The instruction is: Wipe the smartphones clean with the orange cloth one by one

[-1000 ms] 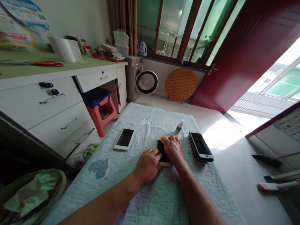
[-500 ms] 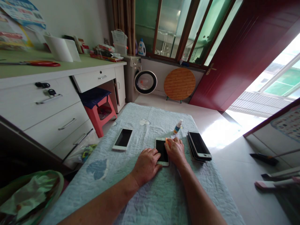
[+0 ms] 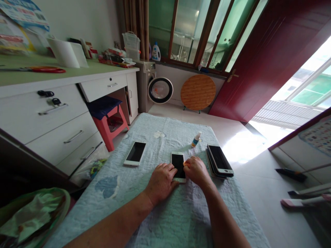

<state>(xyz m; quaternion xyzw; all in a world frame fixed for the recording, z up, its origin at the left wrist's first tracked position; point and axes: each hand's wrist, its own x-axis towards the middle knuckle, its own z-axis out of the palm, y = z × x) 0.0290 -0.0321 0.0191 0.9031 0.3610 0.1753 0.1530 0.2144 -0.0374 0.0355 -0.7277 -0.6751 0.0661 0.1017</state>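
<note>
A white smartphone (image 3: 177, 162) with a dark screen lies face up on the cloth-covered table. My left hand (image 3: 160, 181) grips its lower left side, fingertips over the edge of the screen and thumb by the bottom end. At the phone's right edge, my right hand (image 3: 196, 169) pinches a small orange piece (image 3: 184, 164), mostly covered by the fingers, so its kind cannot be made out. A little spray bottle (image 3: 196, 140) with a white cap stands beyond the right hand. To its right is a stack of phones (image 3: 220, 160). Another white smartphone (image 3: 135, 153) rests apart on the left.
The pale blue quilted cloth (image 3: 155, 120) covers the table. A green-topped desk (image 3: 103, 74) and a red stool (image 3: 110, 125) stand at the left. In the lower left corner is a bin (image 3: 66, 203) with crumpled paper. A washing machine (image 3: 146, 82) has its door open behind.
My right hand has slid a short way down along the phone's right edge with the orange piece. My left hand and the phone keep their place.
</note>
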